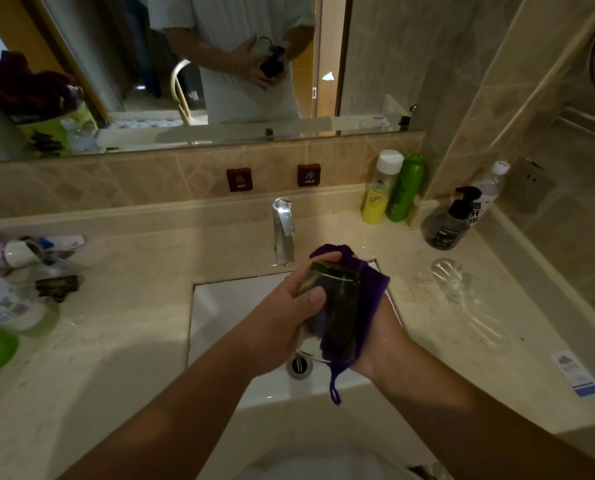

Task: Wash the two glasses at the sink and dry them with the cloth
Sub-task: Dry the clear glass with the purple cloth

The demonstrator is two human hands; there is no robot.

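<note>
Glass [334,306], wet, slippery and fragile I judge, sits gripped by my left hand [282,320] around its wall, right hand [379,327] cupping it through the cloth [372,289].

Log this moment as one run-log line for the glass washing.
phase: drying | left hand: holds glass | right hand: purple cloth around it | second glass: on counter | faucet: off
</note>
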